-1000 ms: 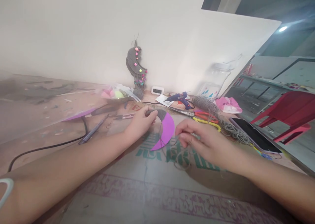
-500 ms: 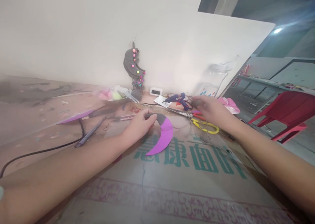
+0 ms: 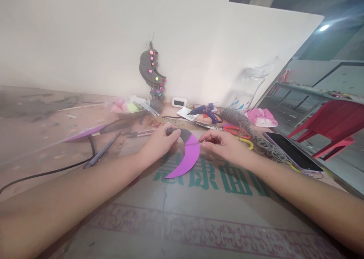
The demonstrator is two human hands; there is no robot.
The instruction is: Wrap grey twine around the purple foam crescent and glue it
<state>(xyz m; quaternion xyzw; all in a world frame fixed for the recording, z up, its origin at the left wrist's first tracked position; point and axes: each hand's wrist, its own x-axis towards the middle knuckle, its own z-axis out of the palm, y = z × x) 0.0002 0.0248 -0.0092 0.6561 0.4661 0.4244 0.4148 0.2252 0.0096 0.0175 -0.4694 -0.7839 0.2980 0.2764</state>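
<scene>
A purple crescent (image 3: 189, 160) stands out above the cardboard, its upper end wound with grey yarn (image 3: 185, 135). My left hand (image 3: 162, 142) is closed on that wrapped end, thumb on the near face. Just beyond the crescent's outer edge, my right hand (image 3: 220, 143) pinches a thin strand of the yarn, which runs across the purple face to its fingertips. A loose skein of grey yarn (image 3: 236, 116) trails behind my right hand and down to the right. Scissors with yellow handles (image 3: 247, 142) are partly hidden by that hand.
Behind lie a blue glue gun (image 3: 206, 111), red-handled pliers (image 3: 236, 131) and a small digital clock (image 3: 179, 101). A decorated grey crescent (image 3: 149, 67) hangs on the wall. At right are a phone (image 3: 292, 151) and pink plastic bag (image 3: 262, 117); a black cable (image 3: 51, 172) runs left.
My right hand has come from beside the glue gun toward me and left, to the crescent's outer edge. The skein and phone now show more fully. My left hand keeps its hold.
</scene>
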